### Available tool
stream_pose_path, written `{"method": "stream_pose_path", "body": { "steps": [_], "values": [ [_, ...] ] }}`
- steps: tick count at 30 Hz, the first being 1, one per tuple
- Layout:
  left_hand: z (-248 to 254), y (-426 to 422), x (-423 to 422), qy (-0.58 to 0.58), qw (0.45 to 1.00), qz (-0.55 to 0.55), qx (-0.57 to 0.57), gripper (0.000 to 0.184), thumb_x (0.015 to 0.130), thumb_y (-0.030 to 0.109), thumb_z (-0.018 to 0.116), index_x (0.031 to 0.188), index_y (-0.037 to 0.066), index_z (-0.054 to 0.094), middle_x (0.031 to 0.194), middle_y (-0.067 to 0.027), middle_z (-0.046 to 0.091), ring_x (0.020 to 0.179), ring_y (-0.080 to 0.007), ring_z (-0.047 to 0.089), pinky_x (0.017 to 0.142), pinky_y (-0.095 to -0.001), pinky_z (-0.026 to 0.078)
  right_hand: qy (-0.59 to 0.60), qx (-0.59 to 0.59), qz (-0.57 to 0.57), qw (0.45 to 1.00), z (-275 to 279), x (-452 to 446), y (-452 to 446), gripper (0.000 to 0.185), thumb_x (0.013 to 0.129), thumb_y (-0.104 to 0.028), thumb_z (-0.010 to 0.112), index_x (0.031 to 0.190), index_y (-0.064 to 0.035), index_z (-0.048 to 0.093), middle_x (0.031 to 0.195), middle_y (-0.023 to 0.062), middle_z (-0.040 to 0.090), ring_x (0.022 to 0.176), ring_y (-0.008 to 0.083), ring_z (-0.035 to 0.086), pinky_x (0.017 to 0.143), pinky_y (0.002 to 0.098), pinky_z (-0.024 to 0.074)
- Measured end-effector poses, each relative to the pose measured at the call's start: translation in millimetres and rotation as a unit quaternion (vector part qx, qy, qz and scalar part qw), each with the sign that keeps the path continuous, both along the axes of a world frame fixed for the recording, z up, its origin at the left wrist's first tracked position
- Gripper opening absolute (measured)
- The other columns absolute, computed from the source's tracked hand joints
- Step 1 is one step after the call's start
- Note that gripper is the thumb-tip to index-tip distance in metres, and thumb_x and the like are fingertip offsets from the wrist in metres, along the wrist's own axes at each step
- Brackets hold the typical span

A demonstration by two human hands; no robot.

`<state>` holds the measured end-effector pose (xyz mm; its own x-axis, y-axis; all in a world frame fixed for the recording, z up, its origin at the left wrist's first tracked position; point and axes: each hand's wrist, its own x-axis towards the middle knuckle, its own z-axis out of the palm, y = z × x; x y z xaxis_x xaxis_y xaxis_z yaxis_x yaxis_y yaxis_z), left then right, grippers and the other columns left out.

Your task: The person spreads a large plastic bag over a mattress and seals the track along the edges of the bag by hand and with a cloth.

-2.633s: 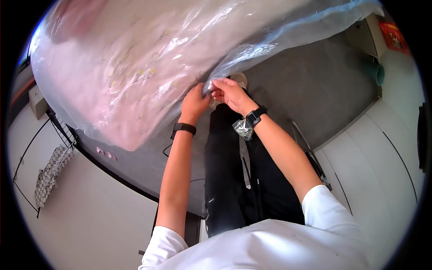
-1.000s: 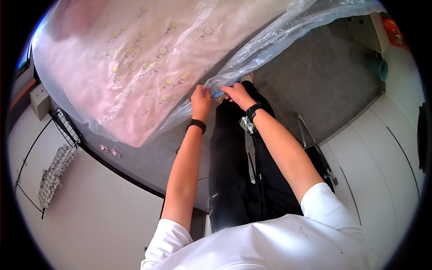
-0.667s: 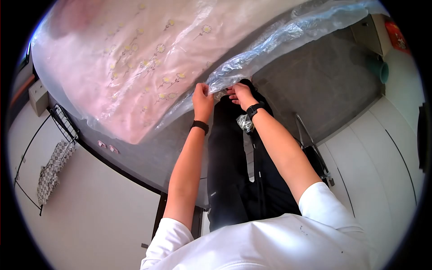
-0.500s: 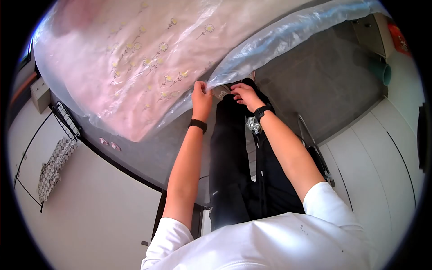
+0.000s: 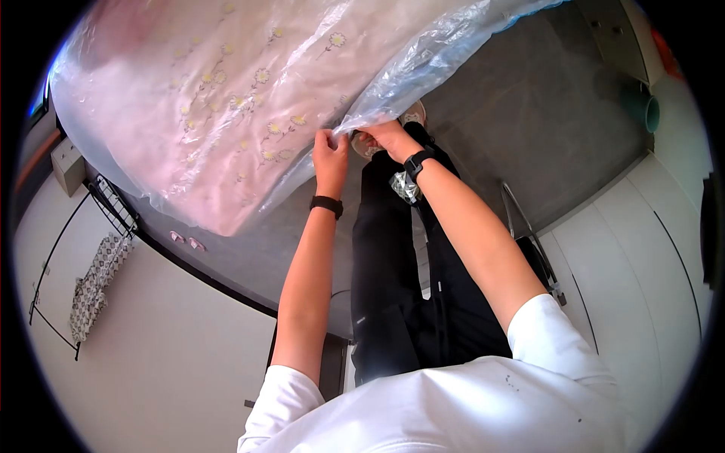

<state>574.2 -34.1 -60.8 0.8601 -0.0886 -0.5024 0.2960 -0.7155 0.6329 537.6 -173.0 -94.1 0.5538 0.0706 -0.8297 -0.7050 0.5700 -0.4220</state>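
Observation:
A clear plastic sheet (image 5: 423, 68) covers a pink bed surface printed with yellow and white daisies (image 5: 249, 102). My left hand (image 5: 330, 158) pinches the sheet's gathered edge at the bed's near side. Close to its right, my right hand (image 5: 389, 140) has its fingers closed on the same edge, and its fingertips are partly hidden. From between my hands, the loose plastic border runs up and to the right along the bed. Below my right hand, a crumpled shiny silvery piece (image 5: 405, 187) shows against my black trousers (image 5: 385, 279).
Grey floor (image 5: 544, 128) stretches to the right of the bed, with a green bin (image 5: 642, 112) by the wall. A metal-framed item (image 5: 529, 234) stands near my right leg. Pink slippers (image 5: 187, 240) lie at left, near a black rack (image 5: 113, 204) and a patterned cloth (image 5: 98, 283).
My right hand has moved left and up from beside the sheet and taken hold of its edge. The plastic border on the right has shifted upward. My left hand keeps its pinch.

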Motion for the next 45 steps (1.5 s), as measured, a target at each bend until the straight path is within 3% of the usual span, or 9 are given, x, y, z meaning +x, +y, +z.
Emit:
{"method": "stream_pose_path", "body": {
  "steps": [3, 9, 10, 15, 22, 27, 33, 38, 45],
  "values": [
    [17.9, -11.1, -7.1, -0.026, 0.999, -0.020, -0.021, 0.022, 0.079, 0.015, 0.064, 0.080, 0.001, 0.047, 0.064, -0.0052, 0.046, 0.061, -0.0138, 0.042, 0.057, -0.0285, 0.038, 0.004, -0.031, 0.052, 0.998, 3.1, 2.4, -6.7, 0.018, 0.081, -0.025, 0.062, 0.091, -0.0105, 0.060, 0.076, -0.0023, 0.058, 0.064, 0.0054, 0.055, 0.055, 0.0201, 0.0435],
    [19.0, -9.4, -28.7, -0.121, 0.981, -0.155, 0.003, 0.018, 0.070, 0.005, 0.061, 0.083, 0.000, 0.049, 0.079, -0.0160, 0.053, 0.077, -0.0322, 0.052, 0.068, -0.0359, 0.042, 0.039, -0.051, -0.007, 0.998, -5.6, -18.0, 2.5, 0.013, 0.080, -0.016, 0.058, 0.085, -0.0060, 0.052, 0.071, 0.0031, 0.055, 0.049, 0.0120, 0.051, 0.041, 0.0241, 0.0361],
    [20.9, -10.4, -30.5, -0.144, 0.973, -0.177, 0.019, 0.018, 0.069, 0.005, 0.061, 0.083, 0.001, 0.049, 0.078, -0.0158, 0.052, 0.076, -0.0322, 0.052, 0.067, -0.0360, 0.042, 0.039, -0.052, 0.062, 0.996, -3.0, -23.3, -4.4, 0.025, 0.082, -0.030, 0.061, 0.099, -0.0128, 0.056, 0.087, -0.0025, 0.058, 0.074, 0.0078, 0.055, 0.058, 0.0230, 0.0446],
    [26.7, -8.9, -36.3, -0.175, 0.963, -0.199, 0.052, 0.018, 0.070, 0.004, 0.060, 0.084, 0.001, 0.050, 0.076, -0.0147, 0.052, 0.073, -0.0314, 0.052, 0.065, -0.0362, 0.042, -0.025, -0.023, 0.016, 0.999, -6.8, -42.6, -8.7, 0.022, 0.084, -0.028, 0.059, 0.097, -0.0108, 0.057, 0.087, -0.0013, 0.059, 0.074, 0.0092, 0.055, 0.059, 0.0232, 0.0450],
    [65.8, -2.9, -0.2, 0.058, 0.993, -0.106, -0.013, 0.030, 0.074, 0.008, 0.063, 0.102, 0.006, 0.054, 0.057, -0.0020, 0.035, 0.052, -0.0117, 0.036, 0.050, -0.0270, 0.034, 0.002, -0.069, 0.111, 0.991, -4.7, -41.6, -15.8, 0.022, 0.084, -0.028, 0.052, 0.090, -0.0077, 0.059, 0.078, 0.0030, 0.063, 0.069, 0.0111, 0.060, 0.057, 0.0239, 0.0448],
    [89.2, 6.4, 28.2, 0.061, 0.988, -0.142, 0.013, 0.026, 0.073, 0.008, 0.065, 0.098, 0.007, 0.057, 0.058, -0.0048, 0.042, 0.051, -0.0172, 0.042, 0.049, -0.0298, 0.036, 0.002, -0.042, 0.102, 0.994, -16.3, -41.5, -24.0, 0.021, 0.082, -0.024, 0.058, 0.094, -0.0067, 0.058, 0.080, 0.0018, 0.062, 0.067, 0.0096, 0.060, 0.056, 0.0216, 0.0436],
    [95.1, 16.0, 87.9, -0.042, 0.998, -0.028, -0.035, 0.021, 0.078, 0.008, 0.064, 0.097, 0.002, 0.056, 0.060, 0.0014, 0.039, 0.057, -0.0087, 0.040, 0.053, -0.0240, 0.036, 0.034, -0.051, 0.131, 0.990, -31.1, -28.6, -31.3, 0.024, 0.081, -0.025, 0.062, 0.092, -0.0037, 0.061, 0.080, 0.0023, 0.063, 0.069, 0.0098, 0.062, 0.057, 0.0204, 0.0433],
    [105.8, -5.9, 125.9, -0.114, 0.983, -0.070, -0.124, 0.022, 0.085, 0.017, 0.062, 0.100, 0.002, 0.057, 0.072, -0.0024, 0.058, 0.070, -0.0108, 0.054, 0.064, -0.0228, 0.042, 0.005, -0.087, 0.172, 0.981, -32.3, -10.3, -37.6, 0.026, 0.080, -0.026, 0.062, 0.093, -0.0041, 0.061, 0.083, 0.0030, 0.064, 0.072, 0.0112, 0.063, 0.060, 0.0238, 0.0444],
    [127.2, -5.9, 73.5, 0.051, 0.971, 0.026, -0.232, 0.016, 0.087, 0.018, 0.058, 0.091, 0.003, 0.059, 0.074, 0.0002, 0.058, 0.069, -0.0070, 0.053, 0.066, -0.0243, 0.042, 0.017, -0.093, 0.202, 0.975, -24.2, 0.9, -34.8, 0.025, 0.074, -0.025, 0.062, 0.090, -0.0049, 0.063, 0.081, 0.0019, 0.064, 0.070, 0.0108, 0.061, 0.060, 0.0239, 0.0437]
  ]
}}
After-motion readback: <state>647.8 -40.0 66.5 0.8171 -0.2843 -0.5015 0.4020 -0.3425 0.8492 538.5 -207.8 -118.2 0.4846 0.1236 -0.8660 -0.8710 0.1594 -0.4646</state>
